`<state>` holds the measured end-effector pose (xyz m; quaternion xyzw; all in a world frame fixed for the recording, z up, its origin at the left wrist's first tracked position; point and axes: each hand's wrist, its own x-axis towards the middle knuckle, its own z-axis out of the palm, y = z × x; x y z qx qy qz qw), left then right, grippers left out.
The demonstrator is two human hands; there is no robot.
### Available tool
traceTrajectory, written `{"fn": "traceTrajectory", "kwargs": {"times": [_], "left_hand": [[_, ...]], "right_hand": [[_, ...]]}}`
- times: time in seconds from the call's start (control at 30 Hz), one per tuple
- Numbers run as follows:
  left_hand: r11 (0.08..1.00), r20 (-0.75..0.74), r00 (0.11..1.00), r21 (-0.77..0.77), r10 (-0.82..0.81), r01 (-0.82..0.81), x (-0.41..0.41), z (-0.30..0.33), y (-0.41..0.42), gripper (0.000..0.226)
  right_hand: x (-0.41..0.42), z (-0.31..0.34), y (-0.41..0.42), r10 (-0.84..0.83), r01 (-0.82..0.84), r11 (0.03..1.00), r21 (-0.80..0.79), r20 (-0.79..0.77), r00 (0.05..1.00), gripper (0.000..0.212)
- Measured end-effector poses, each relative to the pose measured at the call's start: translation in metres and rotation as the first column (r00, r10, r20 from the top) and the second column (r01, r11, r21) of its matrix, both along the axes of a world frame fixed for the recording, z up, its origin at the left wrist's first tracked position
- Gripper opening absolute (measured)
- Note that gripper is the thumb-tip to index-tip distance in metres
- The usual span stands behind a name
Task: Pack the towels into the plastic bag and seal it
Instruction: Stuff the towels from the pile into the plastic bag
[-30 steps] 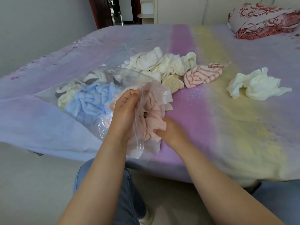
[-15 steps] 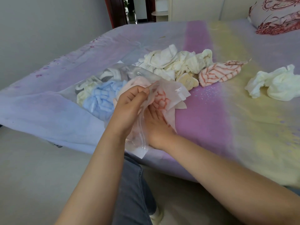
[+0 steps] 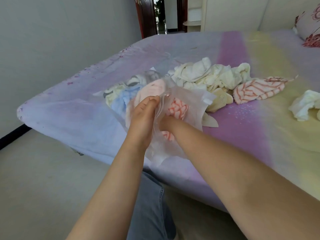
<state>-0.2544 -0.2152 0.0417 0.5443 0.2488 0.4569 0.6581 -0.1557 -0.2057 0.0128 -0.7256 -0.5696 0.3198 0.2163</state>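
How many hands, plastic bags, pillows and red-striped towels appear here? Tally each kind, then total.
Hands: 2, left hand, right hand
Plastic bag: 1
Pillow: 1
Red-striped towels: 2, one bagged, one loose
Total: 6

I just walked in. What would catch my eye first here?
Two bare arms reach onto the bed: the left hand pinches open the mouth of a clear plastic bag stuffed with pastel towels, and the right hand is pushed inside it. Behind the bag lies a pile of cream towels.
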Motion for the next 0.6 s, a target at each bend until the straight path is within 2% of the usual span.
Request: {"fn": "traceTrajectory", "kwargs": {"times": [0.03,0.07,0.13,0.2,0.23,0.3,0.37,0.4,0.43,0.5,0.57,0.6], "left_hand": [[0.999,0.001,0.999,-0.002,0.039,-0.039,0.003,-0.005,0.002,0.018],[0.998,0.004,0.998,-0.007,0.067,-0.067,0.006,-0.009,0.004,0.019],[0.998,0.001,0.998,-0.014,0.062,-0.062,0.011,-0.018,0.007,0.021],[0.999,0.001,1.0,-0.027,0.027,-0.027,0.015,-0.025,0.009,0.017],[0.999,-0.021,0.999,-0.005,0.033,-0.033,0.017,-0.027,0.009,0.02],[0.996,-0.098,0.993,0.068,0.069,-0.062,0.021,-0.031,0.007,0.023],[0.987,-0.141,0.985,0.143,0.095,-0.075,0.025,-0.035,0.003,0.019],[0.98,-0.145,0.984,0.181,0.106,-0.078,0.027,-0.035,0.001,0.02],[0.972,-0.146,0.982,0.22,0.117,-0.083,0.028,-0.035,0.0,0.021],[0.958,-0.145,0.98,0.272,0.138,-0.094,0.029,-0.033,-0.002,0.024],[0.956,-0.148,0.977,0.271,0.153,-0.109,0.029,-0.03,-0.004,0.022],[0.96,-0.152,0.976,0.256,0.158,-0.116,0.029,-0.028,-0.004,0.022]], "right_hand": [[0.003,0.001,-0.003,-0.049,0.046,0.996,-0.07,-0.032,0.998,0.046],[0.006,0.0,-0.008,-0.083,0.08,0.996,-0.045,-0.071,0.994,0.044],[0.014,-0.01,-0.029,-0.093,0.122,0.983,0.138,-0.201,0.975,0.023],[0.028,-0.028,-0.063,-0.111,0.177,0.945,0.275,-0.238,0.965,0.036],[0.036,-0.037,-0.084,-0.161,0.221,0.914,0.34,-0.196,0.967,0.043],[0.057,-0.053,-0.122,-0.341,0.339,0.804,0.489,-0.089,0.936,0.039],[0.085,-0.068,-0.14,-0.527,0.486,0.657,0.577,-0.111,0.843,0.034],[0.101,-0.074,-0.142,-0.594,0.538,0.616,0.575,-0.109,0.797,0.033],[0.116,-0.081,-0.14,-0.634,0.557,0.624,0.548,-0.061,0.771,0.03],[0.141,-0.091,-0.126,-0.59,0.512,0.754,0.412,0.081,0.803,0.035],[0.151,-0.092,-0.103,-0.451,0.399,0.862,0.313,0.114,0.885,0.05],[0.154,-0.092,-0.089,-0.354,0.31,0.888,0.339,0.074,0.932,0.047]]}}
